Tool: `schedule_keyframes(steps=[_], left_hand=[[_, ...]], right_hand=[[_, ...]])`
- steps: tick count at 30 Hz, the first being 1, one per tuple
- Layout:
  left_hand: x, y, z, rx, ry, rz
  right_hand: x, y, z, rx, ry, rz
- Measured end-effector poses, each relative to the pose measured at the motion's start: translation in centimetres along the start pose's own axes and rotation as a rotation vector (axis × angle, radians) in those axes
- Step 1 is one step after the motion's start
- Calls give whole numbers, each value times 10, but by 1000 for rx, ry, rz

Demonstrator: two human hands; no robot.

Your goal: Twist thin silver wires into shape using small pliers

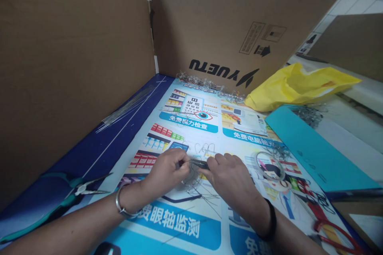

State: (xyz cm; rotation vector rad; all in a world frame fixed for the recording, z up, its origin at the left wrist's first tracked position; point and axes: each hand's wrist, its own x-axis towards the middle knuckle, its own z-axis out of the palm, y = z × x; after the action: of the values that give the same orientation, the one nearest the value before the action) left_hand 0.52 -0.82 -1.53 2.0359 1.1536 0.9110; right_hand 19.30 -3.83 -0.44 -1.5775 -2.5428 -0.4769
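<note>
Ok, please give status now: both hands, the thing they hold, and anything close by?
Left hand and right hand both pinch one small dark tool. Thin bent wires beneath. Green-handled pliers lie left, apart.

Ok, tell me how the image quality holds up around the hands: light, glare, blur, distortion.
Head view: even, soft light with only faint shadows under the left hand and right hand; mild sheen on the printed poster; the thin wire pieces between the hands are too fine and blurred to resolve; wide-angle lens bends the cardboard wall outward at the edges.
</note>
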Motion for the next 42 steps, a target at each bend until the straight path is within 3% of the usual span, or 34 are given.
schedule_keyframes(steps=[13, 35, 42], left_hand=[[1, 1, 0, 40, -7, 12], [1, 0, 0, 87, 9, 14], [3, 1, -3, -69, -53, -62]], right_hand=[[-1, 2, 0, -53, 146, -30], [-1, 1, 2, -23, 56, -42], [1, 7, 7, -8, 35, -43]])
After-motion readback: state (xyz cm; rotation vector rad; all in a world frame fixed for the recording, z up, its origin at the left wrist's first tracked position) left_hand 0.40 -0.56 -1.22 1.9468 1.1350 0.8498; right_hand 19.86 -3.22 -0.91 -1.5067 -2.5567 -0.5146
